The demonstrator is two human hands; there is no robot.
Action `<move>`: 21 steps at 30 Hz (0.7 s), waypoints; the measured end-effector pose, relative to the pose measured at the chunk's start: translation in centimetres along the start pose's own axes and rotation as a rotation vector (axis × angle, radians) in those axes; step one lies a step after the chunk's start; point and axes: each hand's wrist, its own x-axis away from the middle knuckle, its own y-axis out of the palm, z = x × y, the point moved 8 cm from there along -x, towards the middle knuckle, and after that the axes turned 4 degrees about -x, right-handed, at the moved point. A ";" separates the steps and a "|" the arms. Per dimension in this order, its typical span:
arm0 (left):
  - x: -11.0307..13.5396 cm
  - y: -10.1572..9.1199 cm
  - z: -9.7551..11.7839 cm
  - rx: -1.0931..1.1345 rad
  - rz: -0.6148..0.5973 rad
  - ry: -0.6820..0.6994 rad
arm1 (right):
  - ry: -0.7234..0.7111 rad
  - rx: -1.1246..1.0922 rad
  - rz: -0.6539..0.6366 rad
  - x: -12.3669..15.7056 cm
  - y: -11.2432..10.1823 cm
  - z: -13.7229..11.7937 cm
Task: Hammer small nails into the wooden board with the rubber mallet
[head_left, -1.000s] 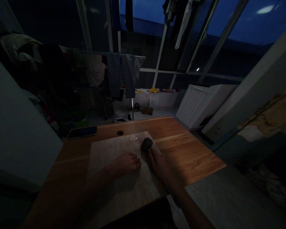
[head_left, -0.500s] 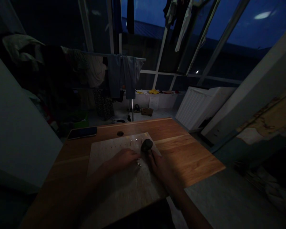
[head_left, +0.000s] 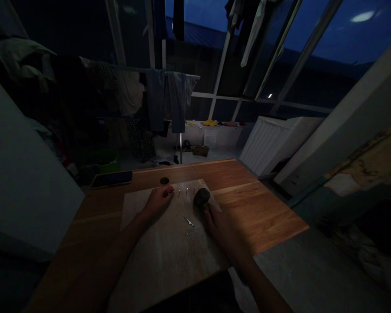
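Observation:
My right hand (head_left: 217, 221) is wrapped round the handle of a mallet with a dark rounded head (head_left: 202, 197), held over the right side of a pale wooden board (head_left: 163, 256). At the board's far edge my left hand (head_left: 159, 201) is closed in a pinch, with a thin nail just showing at its fingertips. Just right of those fingers, several nails (head_left: 187, 191) stand upright in a row in the board. A small pile of loose nails (head_left: 189, 221) lies mid-board, between my hands and nearer to me.
The board lies on a wooden table (head_left: 257, 204) with a round hole (head_left: 164, 181) near its back. A phone (head_left: 112, 179) lies at the back left corner. Beyond are a drying rack with clothes (head_left: 156, 100) and a white ribbed cabinet (head_left: 263, 143). The room is dim.
My left hand has moved from the loose nails away and left to the board's far edge, uncovering the pile. My right hand and the mallet have hardly moved.

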 end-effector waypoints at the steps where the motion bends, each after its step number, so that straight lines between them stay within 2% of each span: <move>1: 0.0 0.0 0.0 0.003 0.000 0.003 | 0.004 -0.002 -0.002 0.0 0.0 0.1; 8: -0.3 0.4 -0.8 0.019 0.004 -0.018 | -0.029 0.002 0.003 -0.4 -0.2 -0.9; 14: -0.1 0.2 -0.9 0.082 0.028 -0.058 | -0.067 0.036 -0.015 -2.6 -0.3 -5.2; 17: -0.2 0.2 -0.8 0.092 0.017 -0.051 | -0.112 0.058 -0.013 -4.2 0.6 -7.2; 21: -0.3 0.3 -0.9 0.111 0.009 -0.037 | -0.152 0.089 -0.050 -5.5 2.7 -8.1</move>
